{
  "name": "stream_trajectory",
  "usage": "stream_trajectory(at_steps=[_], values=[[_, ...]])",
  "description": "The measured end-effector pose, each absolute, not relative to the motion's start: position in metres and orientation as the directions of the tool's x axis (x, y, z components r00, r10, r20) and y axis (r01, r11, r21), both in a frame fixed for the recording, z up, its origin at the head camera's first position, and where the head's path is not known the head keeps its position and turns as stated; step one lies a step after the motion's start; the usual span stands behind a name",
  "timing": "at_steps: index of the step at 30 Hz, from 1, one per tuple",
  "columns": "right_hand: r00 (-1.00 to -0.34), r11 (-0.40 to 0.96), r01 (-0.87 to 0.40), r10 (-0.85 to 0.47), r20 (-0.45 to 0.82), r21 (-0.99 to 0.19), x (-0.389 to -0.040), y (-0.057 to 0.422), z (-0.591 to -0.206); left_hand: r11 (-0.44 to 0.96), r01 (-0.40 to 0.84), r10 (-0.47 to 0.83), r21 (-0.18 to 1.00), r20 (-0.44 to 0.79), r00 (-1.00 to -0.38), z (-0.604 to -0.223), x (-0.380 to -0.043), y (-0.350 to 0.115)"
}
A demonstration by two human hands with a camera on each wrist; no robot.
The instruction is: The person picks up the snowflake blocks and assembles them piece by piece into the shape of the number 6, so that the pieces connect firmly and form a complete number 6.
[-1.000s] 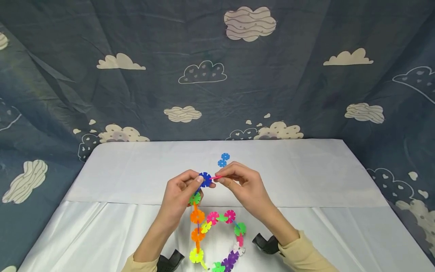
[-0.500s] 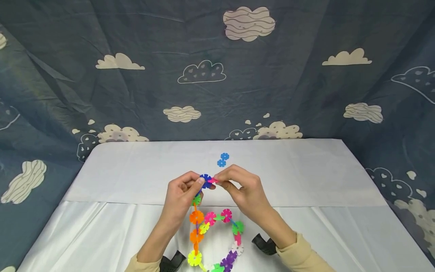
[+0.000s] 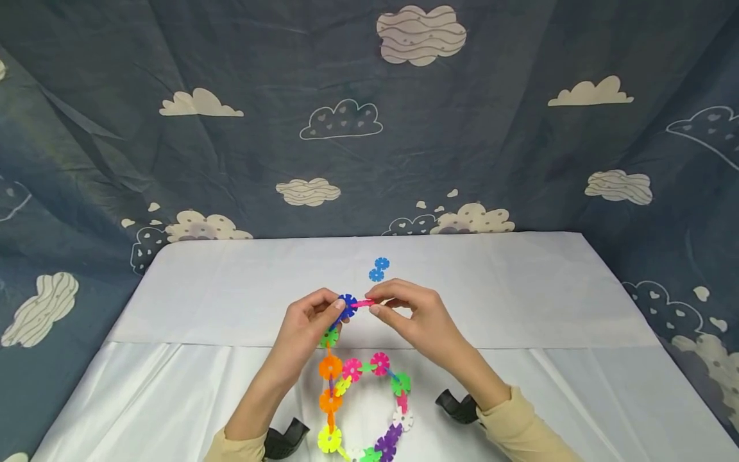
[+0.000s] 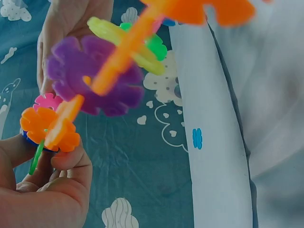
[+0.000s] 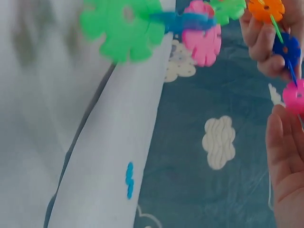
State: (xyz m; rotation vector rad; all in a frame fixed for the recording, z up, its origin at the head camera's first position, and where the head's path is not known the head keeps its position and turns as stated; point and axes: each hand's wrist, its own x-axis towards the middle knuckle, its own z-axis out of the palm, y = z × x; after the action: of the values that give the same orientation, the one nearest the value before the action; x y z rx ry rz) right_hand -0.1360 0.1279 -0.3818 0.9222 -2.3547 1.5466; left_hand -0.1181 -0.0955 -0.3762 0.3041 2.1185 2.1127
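In the head view my left hand (image 3: pixel 306 330) pinches a dark blue notched snowflake disc (image 3: pixel 348 307) between thumb and fingers. My right hand (image 3: pixel 418 317) pinches a pink snowflake disc (image 3: pixel 362 303), seen edge-on, its inner end overlapping the blue one. From the blue disc a chain of linked discs hangs toward me: a green disc (image 3: pixel 329 337), orange discs (image 3: pixel 330 367) and a yellow disc (image 3: pixel 330 440). It curves on through purple discs (image 3: pixel 388 443) and more colours into a loop. The right wrist view shows the pink disc (image 5: pixel 293 97) at the right fingertips, beside the blue disc (image 5: pixel 286 49).
Two light blue discs (image 3: pixel 378 269) lie together on the white-covered table (image 3: pixel 231 289), beyond the hands. A dark cloud-print cloth (image 3: pixel 260 160) stands behind and at the sides. Black straps (image 3: pixel 285 439) sit at both wrists.
The pink disc has turned in the right fingers, from edge-on to tilted and back to edge-on, and now overlaps the blue disc. The chain has shifted slightly left.
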Motion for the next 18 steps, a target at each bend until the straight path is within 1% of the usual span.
stream_trajectory(at_steps=[5, 8, 14, 18], values=[[-0.884, 0.201, -0.409, -0.330, 0.332, -0.890, -0.158, 0.146, -0.391, -0.012, 0.033, 0.222, 0.999, 0.035, -0.974, -0.377, -0.120, -0.097], [-0.924, 0.192, -0.311, -0.289, 0.249, -0.931, -0.179, 0.159, -0.401, -0.003, 0.031, 0.217, 1.000, 0.031, -0.976, -0.378, -0.120, -0.097], [-0.950, 0.343, -0.226, -0.285, 0.129, -0.912, -0.223, 0.176, -0.418, 0.003, 0.033, 0.224, 0.999, 0.032, -0.974, -0.381, -0.120, -0.096], [-0.950, 0.439, -0.215, -0.302, 0.082, -0.872, -0.256, 0.171, -0.429, -0.004, 0.042, 0.234, 0.999, 0.041, -0.971, -0.382, -0.120, -0.095]])
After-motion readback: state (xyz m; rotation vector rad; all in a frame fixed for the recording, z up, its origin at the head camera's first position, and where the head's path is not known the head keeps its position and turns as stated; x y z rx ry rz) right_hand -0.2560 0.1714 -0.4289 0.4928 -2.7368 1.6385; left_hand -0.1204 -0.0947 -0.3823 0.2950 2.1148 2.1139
